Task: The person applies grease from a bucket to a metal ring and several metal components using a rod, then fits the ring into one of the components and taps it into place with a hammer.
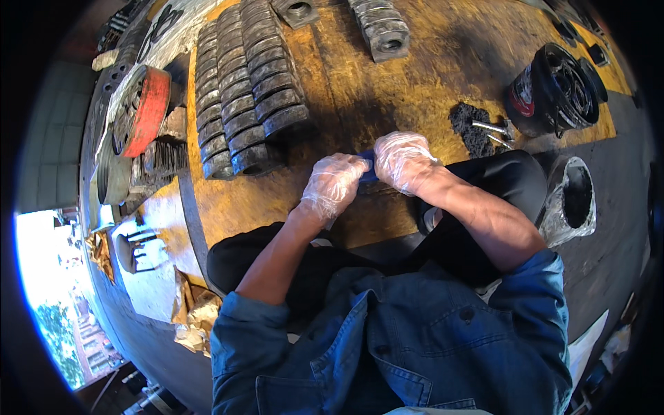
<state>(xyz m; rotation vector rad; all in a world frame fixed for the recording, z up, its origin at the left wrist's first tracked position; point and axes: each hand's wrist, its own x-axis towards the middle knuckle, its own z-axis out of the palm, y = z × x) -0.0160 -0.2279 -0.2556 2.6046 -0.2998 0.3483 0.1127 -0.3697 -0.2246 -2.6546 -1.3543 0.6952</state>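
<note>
Both of my hands wear thin clear plastic gloves and meet in front of my folded legs, above the stained yellow-brown board (387,214). Between them is a small dark blue piece (369,173), mostly covered by my fingers, so its kind does not show. The closed fingers of my left hand (335,182) grip its left side. My right hand (403,160) is closed over its right side, knuckles up. Just beyond my left hand stand long rows of dark, greasy metal blocks (252,90) with rounded tops, packed tightly together.
Another block row (382,31) and a single holed block (299,10) lie farther off. At right are a black bucket (553,93), a dark crumbly heap (474,128) with metal tools, and a plastic-lined container (573,197). A red-rimmed wheel (149,111) and crumpled brown paper (198,315) sit left.
</note>
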